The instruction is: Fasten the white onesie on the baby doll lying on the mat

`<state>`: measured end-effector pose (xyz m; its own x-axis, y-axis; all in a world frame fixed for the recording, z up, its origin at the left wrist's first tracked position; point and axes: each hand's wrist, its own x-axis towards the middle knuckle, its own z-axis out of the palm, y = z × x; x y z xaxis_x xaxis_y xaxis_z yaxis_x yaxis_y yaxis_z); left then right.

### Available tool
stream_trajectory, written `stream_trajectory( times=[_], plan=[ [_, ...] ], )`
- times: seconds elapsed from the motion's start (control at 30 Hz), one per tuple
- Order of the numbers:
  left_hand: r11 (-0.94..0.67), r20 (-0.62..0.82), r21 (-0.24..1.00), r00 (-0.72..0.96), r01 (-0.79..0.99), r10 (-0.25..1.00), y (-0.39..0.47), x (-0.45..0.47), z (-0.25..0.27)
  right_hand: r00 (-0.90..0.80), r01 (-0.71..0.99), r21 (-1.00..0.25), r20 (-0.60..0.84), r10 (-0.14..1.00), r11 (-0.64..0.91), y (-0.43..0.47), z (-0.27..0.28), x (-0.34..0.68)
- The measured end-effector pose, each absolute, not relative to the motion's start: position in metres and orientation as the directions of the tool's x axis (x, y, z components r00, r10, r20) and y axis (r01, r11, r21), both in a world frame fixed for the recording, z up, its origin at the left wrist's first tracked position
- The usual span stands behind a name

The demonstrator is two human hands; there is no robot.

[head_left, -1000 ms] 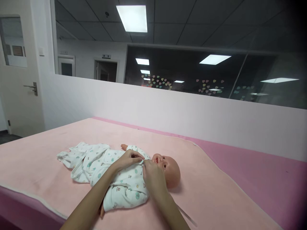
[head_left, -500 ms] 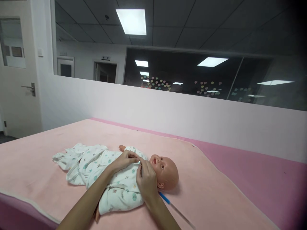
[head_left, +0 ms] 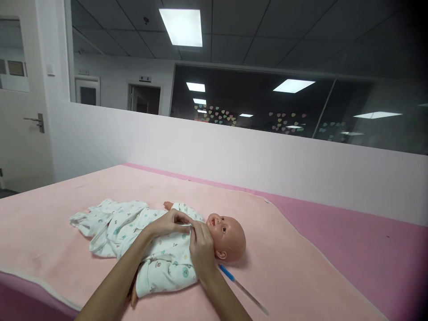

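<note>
A baby doll point(head_left: 230, 236) lies on its back with its head to the right. It wears a white printed romper point(head_left: 174, 256). Over the chest, near the neckline, my left hand point(head_left: 170, 223) pinches the romper's fabric. My right hand point(head_left: 202, 247) is beside the doll's chin, its fingers closed on the same front edge of the romper, close to the left fingertips. The exact spot between the fingers is mostly hidden by the hands. One doll hand point(head_left: 168, 205) shows beyond the far sleeve, and the other lies by my left forearm.
A thin rod with a blue handle point(head_left: 227, 273) lies on the pink blanket point(head_left: 301, 285), right of my right forearm. The blanket covers a pink padded surface point(head_left: 368, 236). Behind it stands a low white wall point(head_left: 267, 165) with a window above. A door point(head_left: 23, 133) is at left.
The view has shifted slightly, so the whole scene sits a little further left. Both hands stay on the romper's chest, with only small finger movements.
</note>
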<state>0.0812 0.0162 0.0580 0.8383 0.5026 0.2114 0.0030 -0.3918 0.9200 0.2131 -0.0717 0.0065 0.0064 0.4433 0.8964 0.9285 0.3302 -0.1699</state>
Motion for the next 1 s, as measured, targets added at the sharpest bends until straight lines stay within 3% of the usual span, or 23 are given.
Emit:
stream_trajectory(
  times=[0.17, 0.4, 0.6, 0.83, 1.0],
  plan=[
    [-0.403, 0.217, 0.915, 0.829, 0.011, 0.516, 0.02, 0.081, 0.055, 0.067, 0.874, -0.31, 0.84, 0.538, 0.375, -0.074, 0.01, 0.211],
    [-0.388, 0.221, 0.922, 0.807, 0.011, 0.548, 0.017, 0.083, 0.055, 0.129, 0.876, -0.327, 0.868, 0.479, 0.356, -0.069, 0.004, 0.212],
    [-0.467, 0.216, 0.879, 0.79, 0.1, 0.575, 0.017, 0.083, 0.057, 0.178, 0.813, -0.425, 0.832, 0.526, 0.397, -0.07, 0.009, 0.209],
    [-0.527, 0.24, 0.842, 0.794, 0.116, 0.559, 0.023, 0.083, 0.049, 0.18, 0.812, -0.43, 0.828, 0.531, 0.396, -0.07, 0.011, 0.209],
    [-0.498, 0.277, 0.866, 0.798, 0.032, 0.534, 0.025, 0.082, 0.047, 0.225, 0.831, -0.417, 0.857, 0.463, 0.368, -0.068, 0.01, 0.21]
  ],
)
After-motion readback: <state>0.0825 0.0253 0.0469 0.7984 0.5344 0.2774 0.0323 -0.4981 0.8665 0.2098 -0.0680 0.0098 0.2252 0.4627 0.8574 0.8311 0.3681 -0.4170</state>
